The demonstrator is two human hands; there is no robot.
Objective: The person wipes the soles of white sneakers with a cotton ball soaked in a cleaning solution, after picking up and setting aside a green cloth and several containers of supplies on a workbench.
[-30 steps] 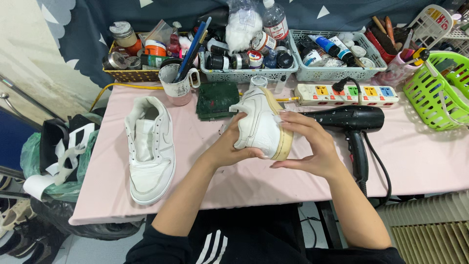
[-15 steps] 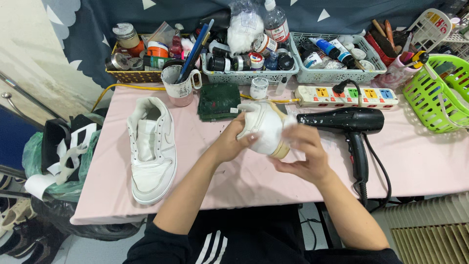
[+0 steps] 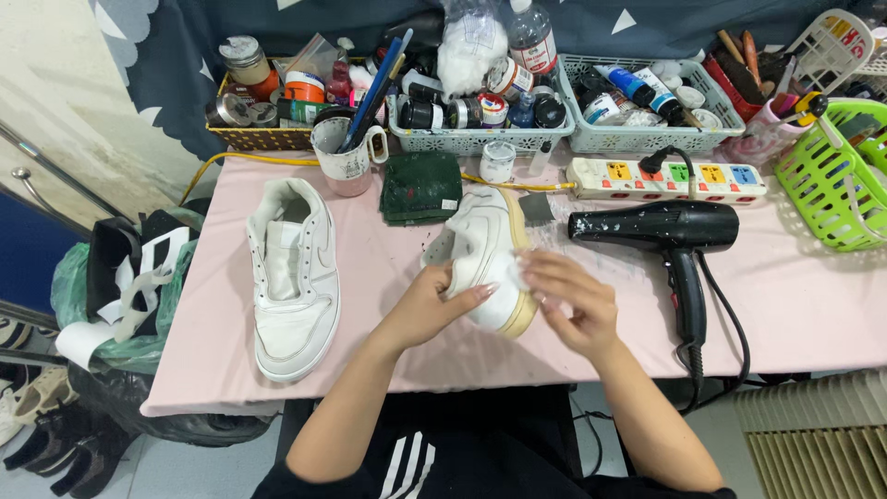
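Observation:
A white sneaker (image 3: pixel 484 242) with a tan sole edge lies tilted on the pink table (image 3: pixel 388 305), toe toward me. My left hand (image 3: pixel 432 305) grips its near side. Pressed against the toe by my right hand (image 3: pixel 570 303) is a small white pad (image 3: pixel 511 270). The second white sneaker (image 3: pixel 292 273) rests flat on the table to the left, apart from both hands.
A black hair dryer (image 3: pixel 674 240) lies right of my hands, its cord over the front edge. Behind are a power strip (image 3: pixel 665 178), a dark green cloth (image 3: pixel 421 188), a mug of brushes (image 3: pixel 349 157), baskets of paint jars and a green basket (image 3: pixel 832 180).
The sneaker has come down from a raised, side-on hold onto the table. My right hand shifted from cupping its side to pressing the white pad on the toe.

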